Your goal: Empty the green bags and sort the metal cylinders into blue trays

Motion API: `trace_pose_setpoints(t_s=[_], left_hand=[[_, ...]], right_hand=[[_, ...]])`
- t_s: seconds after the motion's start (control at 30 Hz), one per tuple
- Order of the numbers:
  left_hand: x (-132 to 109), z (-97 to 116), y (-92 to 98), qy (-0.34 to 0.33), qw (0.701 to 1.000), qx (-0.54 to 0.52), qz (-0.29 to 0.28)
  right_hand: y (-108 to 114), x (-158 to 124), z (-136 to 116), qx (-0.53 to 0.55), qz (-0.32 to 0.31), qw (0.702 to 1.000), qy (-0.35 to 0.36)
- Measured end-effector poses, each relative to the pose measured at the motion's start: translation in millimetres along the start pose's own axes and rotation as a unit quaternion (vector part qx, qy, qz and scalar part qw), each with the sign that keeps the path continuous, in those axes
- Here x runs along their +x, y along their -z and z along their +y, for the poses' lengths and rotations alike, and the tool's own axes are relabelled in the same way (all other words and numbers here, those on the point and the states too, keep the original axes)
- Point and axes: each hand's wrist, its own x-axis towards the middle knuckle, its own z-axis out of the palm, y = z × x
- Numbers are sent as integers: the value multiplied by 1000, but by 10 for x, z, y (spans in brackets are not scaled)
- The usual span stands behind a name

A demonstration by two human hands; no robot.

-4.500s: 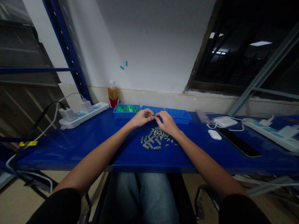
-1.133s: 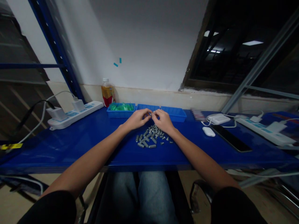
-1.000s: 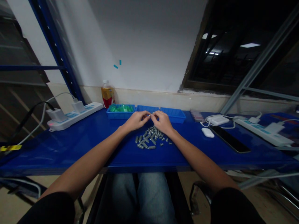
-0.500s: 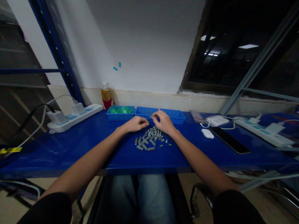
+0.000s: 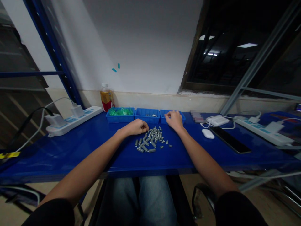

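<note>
My left hand (image 5: 138, 127) rests at the back left edge of a pile of small metal screws (image 5: 157, 133), its fingers curled together. Whatever they hold, if anything, is hidden. Over the front left part of the right blue bin (image 5: 182, 118) is my right hand (image 5: 175, 120), fingers bent and closed, their tips too small to show what is in them. In front of the screws lie several grey metal cylinders (image 5: 145, 143). The middle blue bin (image 5: 147, 120) has a few small metal pieces (image 5: 152, 115) in it.
A left blue bin (image 5: 120, 119) holds green plastic packets (image 5: 121, 111), with a drink bottle (image 5: 106, 99) behind it. Power strips (image 5: 75, 121) lie at both sides. On the right are a phone (image 5: 230, 140), a white earbud case (image 5: 208, 134) and a white charger (image 5: 217, 120) with cables.
My right hand has moved right, from above the pile by the middle bin to the right bin. My left hand stays nearly in place. The view has shifted slightly.
</note>
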Motion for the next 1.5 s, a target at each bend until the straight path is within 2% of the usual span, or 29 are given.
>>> trace_pose_setpoints(t_s=[0.07,0.17,0.27,0.37,0.53,0.7,0.97,1.07,1.23,1.37,1.5], left_hand=[[3,-27,10,28,999,-9,38],[22,-44,8,67,991,-43,105],[52,-39,-18,98,979,-85,156],[70,-37,-42,117,972,-114,170],[66,-58,-48,104,968,-157,166],[62,-6,-50,58,956,-215,192],[50,95,-75,68,969,-151,185],[44,48,-79,75,969,-139,190],[45,14,-80,71,965,-184,171],[44,73,-61,65,964,-203,156],[25,117,-67,57,969,-167,170]], right_hand=[[31,-38,-85,11,34,999,24],[83,-118,-287,63,60,990,115],[94,-214,-514,85,19,972,219],[51,-283,-653,68,-15,961,268],[-47,-304,-668,78,-17,962,262],[-97,-268,-639,156,12,966,207],[-97,-243,-623,193,11,966,172],[-63,-254,-615,203,11,961,185],[14,-256,-616,213,-17,942,258],[30,-250,-614,202,-14,946,255],[-3,-238,-587,201,-2,950,237]])
